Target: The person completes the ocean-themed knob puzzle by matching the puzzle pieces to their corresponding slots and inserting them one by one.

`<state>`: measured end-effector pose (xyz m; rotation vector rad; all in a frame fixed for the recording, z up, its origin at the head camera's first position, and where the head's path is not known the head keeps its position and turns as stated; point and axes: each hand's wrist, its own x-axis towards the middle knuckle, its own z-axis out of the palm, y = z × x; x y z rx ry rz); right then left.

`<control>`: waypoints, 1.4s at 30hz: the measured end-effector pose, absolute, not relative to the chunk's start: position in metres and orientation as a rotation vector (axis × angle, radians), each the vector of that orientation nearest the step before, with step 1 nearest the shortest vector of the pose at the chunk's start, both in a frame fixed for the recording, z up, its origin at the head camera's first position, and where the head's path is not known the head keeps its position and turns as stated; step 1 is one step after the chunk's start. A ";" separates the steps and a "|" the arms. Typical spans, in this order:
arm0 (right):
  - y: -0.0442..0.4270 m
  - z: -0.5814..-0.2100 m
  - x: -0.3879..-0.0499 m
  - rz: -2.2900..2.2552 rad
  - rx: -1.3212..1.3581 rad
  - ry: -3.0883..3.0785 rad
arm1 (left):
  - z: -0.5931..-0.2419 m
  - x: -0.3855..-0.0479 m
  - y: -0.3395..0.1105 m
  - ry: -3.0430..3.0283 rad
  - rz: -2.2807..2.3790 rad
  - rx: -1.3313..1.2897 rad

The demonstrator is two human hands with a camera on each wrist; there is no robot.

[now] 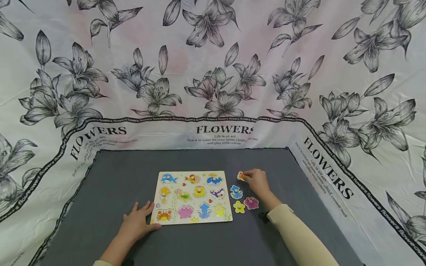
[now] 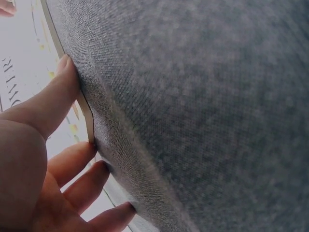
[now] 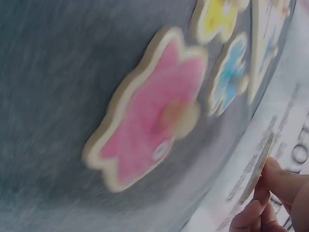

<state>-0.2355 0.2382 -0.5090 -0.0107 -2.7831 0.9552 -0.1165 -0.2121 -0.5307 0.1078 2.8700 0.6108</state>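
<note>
My right hand (image 1: 257,183) pinches a small orange puzzle piece (image 1: 240,176) by its edge, just right of the puzzle board (image 1: 229,212). In the right wrist view that piece (image 3: 258,166) is seen edge-on between thumb and fingers. My left hand (image 1: 135,221) rests at the board's near left corner with fingers spread. Its thumb touches the near edge and a finger the left edge, as the left wrist view shows. Near my right hand lie a blue squid piece (image 1: 236,192), a yellow star piece (image 1: 239,207) and a pink shell piece (image 1: 251,203).
The pale board carries printed sea animals, among them a crab (image 1: 164,215) and a shell (image 1: 185,211). A dark grey cloth (image 1: 196,244) covers the table. White flower-printed fabric (image 1: 226,133) borders it at the back and sides.
</note>
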 end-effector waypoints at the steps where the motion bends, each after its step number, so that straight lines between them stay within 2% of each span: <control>1: 0.233 -0.507 -0.234 0.943 0.015 -2.789 | -0.531 -0.116 -0.213 2.869 0.613 0.104; 27: 0.114 -0.493 -0.193 1.111 0.381 -2.854 | -0.531 -0.116 -0.213 2.838 0.626 0.100; 42: 0.020 -0.508 -0.165 1.130 0.673 -2.930 | -0.529 -0.114 -0.209 2.881 0.649 0.106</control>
